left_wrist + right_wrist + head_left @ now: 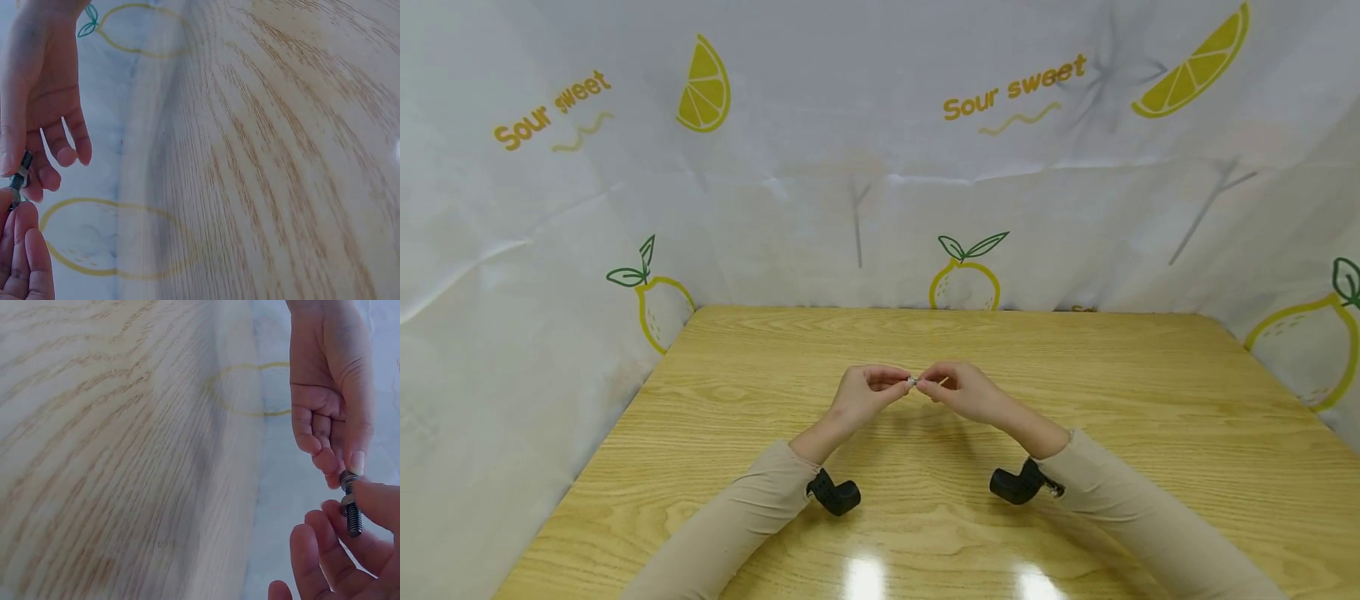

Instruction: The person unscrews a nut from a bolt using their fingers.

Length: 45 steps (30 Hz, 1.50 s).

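Observation:
A dark metal bolt [355,524] with a nut [348,501] on its thread lies between both hands, above the wooden table [925,342]. My left hand [867,396] pinches the head end of the bolt between thumb and fingertips. From the other side, my right hand [967,395] pinches at the nut with thumb and finger, its other fingers loosely bent. Beyond the nut, the bare threaded end points toward the right hand's palm. Only a small glint of the bolt shows between the fingertips in the head view.
A white cloth [820,225] with lemon prints and lettering hangs behind the table and along its sides. Black wrist-worn devices, one on the left [837,493] and one on the right [1017,483], jut inward over the table. Light glares off its near part.

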Each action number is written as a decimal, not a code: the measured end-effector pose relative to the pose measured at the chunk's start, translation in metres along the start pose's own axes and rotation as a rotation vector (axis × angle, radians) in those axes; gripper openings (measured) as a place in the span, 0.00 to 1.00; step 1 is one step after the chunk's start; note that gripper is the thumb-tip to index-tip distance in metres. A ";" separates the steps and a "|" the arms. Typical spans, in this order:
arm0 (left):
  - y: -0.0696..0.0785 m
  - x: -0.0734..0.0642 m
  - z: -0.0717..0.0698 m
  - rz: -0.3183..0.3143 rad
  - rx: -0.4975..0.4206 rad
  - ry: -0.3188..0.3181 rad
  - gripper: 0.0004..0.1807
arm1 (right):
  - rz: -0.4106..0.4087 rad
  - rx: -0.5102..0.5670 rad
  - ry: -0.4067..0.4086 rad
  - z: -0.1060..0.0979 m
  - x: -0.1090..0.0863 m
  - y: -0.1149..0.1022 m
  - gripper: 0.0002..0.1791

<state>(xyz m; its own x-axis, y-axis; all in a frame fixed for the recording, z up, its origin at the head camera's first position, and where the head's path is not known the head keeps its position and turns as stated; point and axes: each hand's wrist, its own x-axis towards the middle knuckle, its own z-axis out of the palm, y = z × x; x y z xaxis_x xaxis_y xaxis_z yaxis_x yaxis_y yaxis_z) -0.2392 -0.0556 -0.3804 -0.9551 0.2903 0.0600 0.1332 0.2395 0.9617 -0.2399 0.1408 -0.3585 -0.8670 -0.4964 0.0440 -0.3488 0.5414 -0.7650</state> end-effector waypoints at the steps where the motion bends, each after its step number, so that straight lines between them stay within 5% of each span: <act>1: 0.000 0.000 0.000 0.003 0.001 0.000 0.13 | 0.002 0.009 0.009 0.000 0.000 0.000 0.15; 26: -0.003 0.002 0.001 0.007 0.009 0.002 0.13 | -0.003 0.014 0.001 0.000 0.001 0.004 0.19; 35: -0.003 0.003 0.002 0.010 0.002 0.004 0.13 | -0.012 0.025 0.062 0.001 -0.001 0.001 0.17; 45: -0.001 0.002 0.001 -0.002 -0.002 -0.003 0.13 | 0.000 0.010 0.031 0.001 0.000 0.002 0.13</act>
<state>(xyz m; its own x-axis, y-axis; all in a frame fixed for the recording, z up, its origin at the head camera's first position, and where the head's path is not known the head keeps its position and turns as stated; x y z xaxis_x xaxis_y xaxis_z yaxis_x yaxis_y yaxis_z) -0.2408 -0.0544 -0.3820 -0.9544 0.2930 0.0573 0.1309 0.2380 0.9624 -0.2402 0.1410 -0.3606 -0.8777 -0.4749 0.0641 -0.3454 0.5341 -0.7717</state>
